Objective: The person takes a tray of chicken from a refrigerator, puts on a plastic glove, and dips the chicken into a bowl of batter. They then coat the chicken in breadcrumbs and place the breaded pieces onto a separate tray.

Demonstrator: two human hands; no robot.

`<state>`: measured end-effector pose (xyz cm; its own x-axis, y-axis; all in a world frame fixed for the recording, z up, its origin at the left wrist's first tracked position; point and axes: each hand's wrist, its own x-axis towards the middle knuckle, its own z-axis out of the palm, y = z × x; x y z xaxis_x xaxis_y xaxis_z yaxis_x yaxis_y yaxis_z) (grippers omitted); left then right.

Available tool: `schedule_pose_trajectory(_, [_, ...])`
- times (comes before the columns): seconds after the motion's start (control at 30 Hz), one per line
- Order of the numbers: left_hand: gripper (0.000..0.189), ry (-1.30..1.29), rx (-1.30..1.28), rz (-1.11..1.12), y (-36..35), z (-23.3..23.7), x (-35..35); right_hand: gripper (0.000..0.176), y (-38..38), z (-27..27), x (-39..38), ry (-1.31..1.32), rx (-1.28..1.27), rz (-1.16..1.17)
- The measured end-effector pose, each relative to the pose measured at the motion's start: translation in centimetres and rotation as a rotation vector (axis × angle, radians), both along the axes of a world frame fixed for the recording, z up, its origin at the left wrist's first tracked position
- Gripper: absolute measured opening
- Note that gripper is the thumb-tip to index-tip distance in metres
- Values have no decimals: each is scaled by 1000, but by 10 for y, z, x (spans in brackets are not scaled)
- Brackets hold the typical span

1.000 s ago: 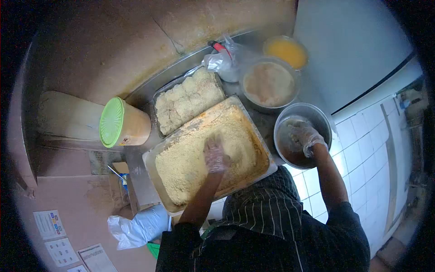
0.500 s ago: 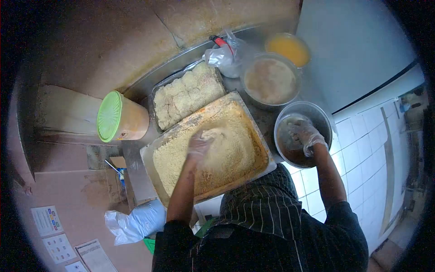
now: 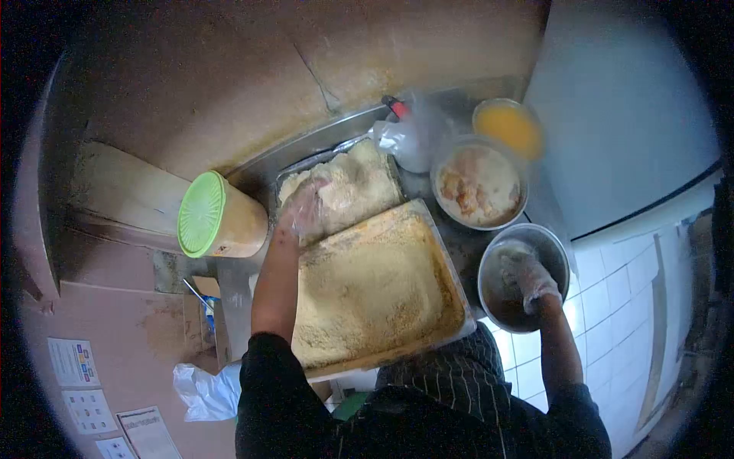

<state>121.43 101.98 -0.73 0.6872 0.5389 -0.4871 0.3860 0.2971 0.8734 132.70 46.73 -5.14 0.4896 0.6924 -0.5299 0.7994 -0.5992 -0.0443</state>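
Observation:
My left hand (image 3: pixel 304 205), in a clear plastic glove, is at the back metal tray (image 3: pixel 394 162), its fingers curled on a pale breaded piece (image 3: pixel 327 190) among others coated in crumbs. Before it lies the big tray (image 3: pixel 453 268) of yellowish breadcrumbs (image 3: pixel 367 287), with browner patches along its right side. My right hand (image 3: pixel 524 277), also gloved, reaches down into a round steel bowl (image 3: pixel 562 256) at the right. Blur and the glove keep its fingers from showing clearly, and I cannot make out anything in them.
Behind the steel bowl stand a bowl of pale liquid with orange-brown pieces (image 3: pixel 478 195) and a bowl of orange-yellow liquid (image 3: pixel 508 131). A plastic bag with a red-and-black handle (image 3: pixel 399 109) lies by the wall. A green-lidded tub (image 3: pixel 205 214) stands at left.
My left hand has moved from the crumbs in the big tray to the breaded pieces in the back tray. My right hand stays in the steel bowl. The view has shifted.

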Motion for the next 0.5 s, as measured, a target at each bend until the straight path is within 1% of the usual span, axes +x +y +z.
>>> schedule_pose_trajectory(0.03, [47, 25, 85, -109, 36, -29, 12, 85, 8, 25, -2, -47, -141, 100])
schedule_pose_trajectory(0.07, [48, 51, 171, -217, 70, -58, 23, 81, 3, 16, -1, -19, -36, 36])
schedule_pose_trajectory(0.1, [46, -214, 117, -337, 80, -69, 27, 77, -1, 7, 0, 13, 72, -23])
schedule_pose_trajectory(0.13, [44, -505, -15, -472, 89, -79, 31, 77, -16, -33, 3, 0, 162, -52])
schedule_pose_trajectory(0.17, [42, -751, -190, -618, 98, -89, 35, 80, -15, -27, 3, 45, 190, -103])
schedule_pose_trajectory(0.23, [41, -486, -48, -396, 108, -103, 55, 87, -13, -18, 5, 131, 249, -206])
schedule_pose_trajectory(0.27, [40, -350, 19, -287, 112, -109, 66, 88, -12, -12, 5, 47, 177, -95])
schedule_pose_trajectory(0.3, [36, -284, 29, -237, 112, -104, 70, 82, -7, -2, 4, 42, 154, -71])
schedule_pose_trajectory(0.37, [30, -245, -17, -195, 102, -82, 75, 71, 4, 19, 3, 31, 111, -23])
schedule_pose_trajectory(0.43, [25, -265, -117, -196, 85, -59, 83, 60, 6, 18, -1, -4, 152, -34])
schedule_pose_trajectory(0.5, [23, -303, -272, -217, 61, -46, 92, 50, 7, 9, 1, -33, 186, -3])
